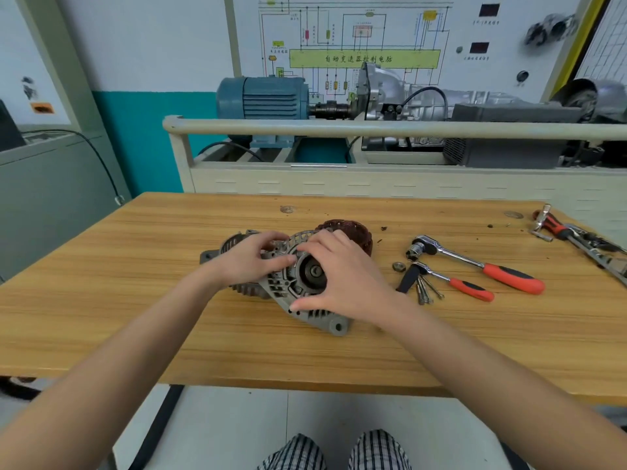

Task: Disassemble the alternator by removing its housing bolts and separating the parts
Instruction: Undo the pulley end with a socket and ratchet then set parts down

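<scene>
A grey cast alternator housing (288,293) lies at the middle of the wooden table (135,300), its round bearing seat facing me. My left hand (251,262) grips the housing's upper left rim. My right hand (339,276) wraps over its right side, thumb on the lower rim. Behind my right hand stands the copper-wound stator (353,232). Another finned grey housing part (234,245) lies behind my left hand, mostly hidden. Several removed bolts (427,291) and a nut (399,266) lie to the right.
Two ratchets with orange-red handles (475,266) (454,283) lie right of the alternator. More tools (576,235) sit at the table's far right edge. Beyond the table stands a training bench with a blue motor (264,96) and a gearbox.
</scene>
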Available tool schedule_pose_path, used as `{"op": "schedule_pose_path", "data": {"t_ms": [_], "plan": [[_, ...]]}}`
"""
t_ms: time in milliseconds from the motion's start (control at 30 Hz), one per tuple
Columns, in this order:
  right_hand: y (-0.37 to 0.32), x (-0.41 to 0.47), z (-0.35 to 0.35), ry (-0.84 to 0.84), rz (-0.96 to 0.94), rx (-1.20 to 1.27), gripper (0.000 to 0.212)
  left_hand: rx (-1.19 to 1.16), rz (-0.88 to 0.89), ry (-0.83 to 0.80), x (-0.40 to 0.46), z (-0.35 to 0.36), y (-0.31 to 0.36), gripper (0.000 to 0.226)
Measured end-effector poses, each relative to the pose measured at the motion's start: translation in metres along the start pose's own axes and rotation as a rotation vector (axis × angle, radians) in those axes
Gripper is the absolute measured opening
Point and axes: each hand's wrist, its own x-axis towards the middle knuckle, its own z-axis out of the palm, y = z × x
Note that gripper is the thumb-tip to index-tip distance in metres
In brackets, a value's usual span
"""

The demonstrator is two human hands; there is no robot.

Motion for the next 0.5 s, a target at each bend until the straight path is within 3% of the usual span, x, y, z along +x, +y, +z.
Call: {"op": "schedule_pose_path", "data": {"t_ms": [167, 400, 500], "plan": [[-0.006, -0.001, 0.011, 0.139, 0.027, -0.041, 0.066, 0.041, 0.072, 0.073, -0.002, 0.005, -0.003, 0.061], [0.007, 0.005, -0.010, -0.118, -0.232, -0.022, 0.067, 0.071, 0.088, 0.045, 0.001, 0.005, -0.004, 0.061], [0.009, -0.002, -0.007, -0.139, -0.172, 0.046, 0.080, 0.061, 0.085, 0.055, 0.000, 0.006, -0.003, 0.062]]}}
